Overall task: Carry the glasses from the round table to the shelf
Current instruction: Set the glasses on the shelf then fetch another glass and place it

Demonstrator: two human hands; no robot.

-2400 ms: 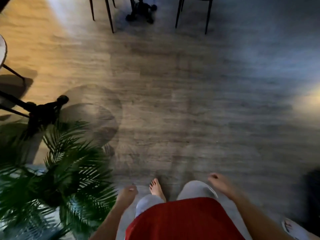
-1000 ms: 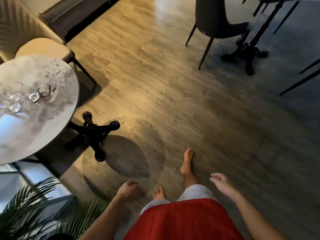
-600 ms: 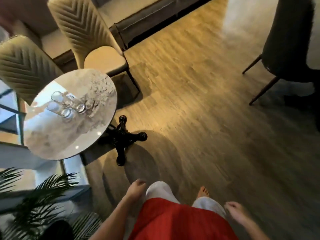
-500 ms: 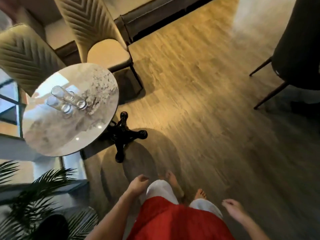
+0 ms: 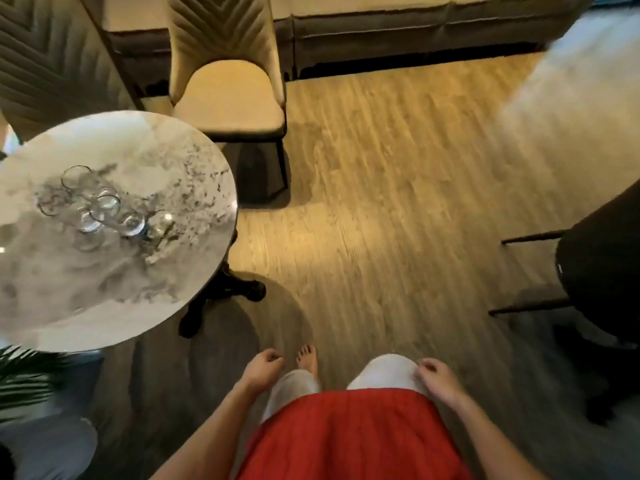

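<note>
Both hands hang empty at hip level, fingers loosely curled and holding nothing, the left hand [image 5: 264, 370] beside a pale trouser leg and the right hand [image 5: 437, 375] on the far side of a red garment [image 5: 349, 441]. A person stands barefoot on wood-look floor [image 5: 398, 202], a step short of a round marble-patterned worktop [image 5: 114, 289] on a black pedestal base [image 5: 221, 296].

Clear drinking glasses [image 5: 98, 202] stand bunched together on the worktop's left half, forward and well to the left of both hands and higher than them. Blur and reflections make the count uncertain; about 4 rims can be made out, and the cluster runs roughly diagonally, from far-left to near-right.

Judging by position, the left hand is the nearer of the 2, with the glass at the cluster's near-right end [image 5: 133, 221] closest to it. Reaching any of them would likely call for a turn to the left, since the worktop's near edge lies between the body and the glasses.

A cream padded chair [image 5: 228, 95] sits just beyond the worktop, and a dark chair [image 5: 602, 271] stands off to the right. No shelf is visible.
</note>
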